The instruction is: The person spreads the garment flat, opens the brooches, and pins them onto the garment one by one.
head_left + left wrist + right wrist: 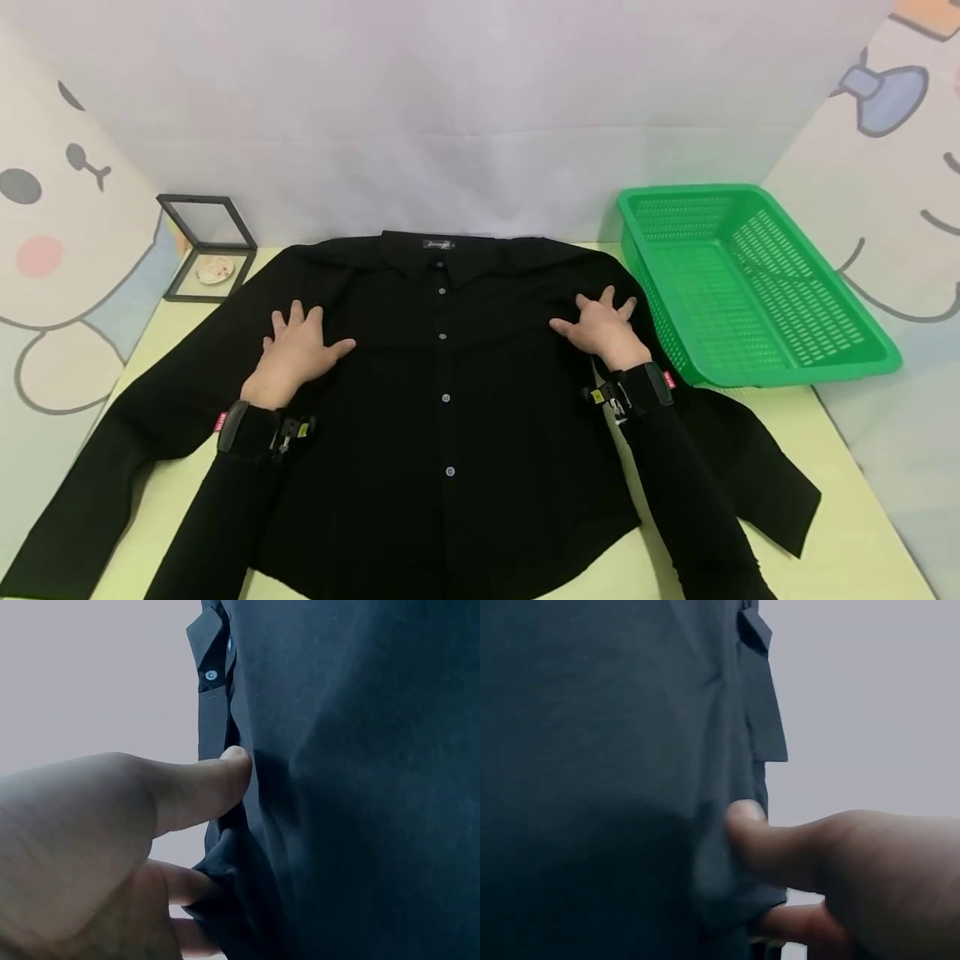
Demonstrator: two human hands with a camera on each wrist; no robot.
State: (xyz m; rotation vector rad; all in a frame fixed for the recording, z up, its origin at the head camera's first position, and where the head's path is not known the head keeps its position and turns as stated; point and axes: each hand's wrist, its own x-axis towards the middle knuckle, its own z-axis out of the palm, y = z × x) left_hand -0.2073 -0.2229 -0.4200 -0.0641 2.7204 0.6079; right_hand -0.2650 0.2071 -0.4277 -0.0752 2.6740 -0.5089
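A black long-sleeved button-up shirt (480, 375) lies spread out front side up, collar at the far end and light buttons down its middle. My left hand (296, 354) rests on the shirt's left chest, fingers spread and thumb pointing inward. On the other side of the chest, my right hand (603, 327) touches the fabric with its fingers likewise spread. In the left wrist view the thumb (225, 776) meets the dark cloth (360, 765), which rises in a fold near the other fingers. The right wrist view has the thumb (750, 832) against the cloth (615, 750) too.
An empty green plastic basket (705, 371) stands at the back right, beside the shirt's right shoulder. At the back left is an open black-framed case (204, 248) with a small round pale item (214, 269) in it. A pale yellow table (847, 500) lies beneath, with white cloth (465, 183) behind.
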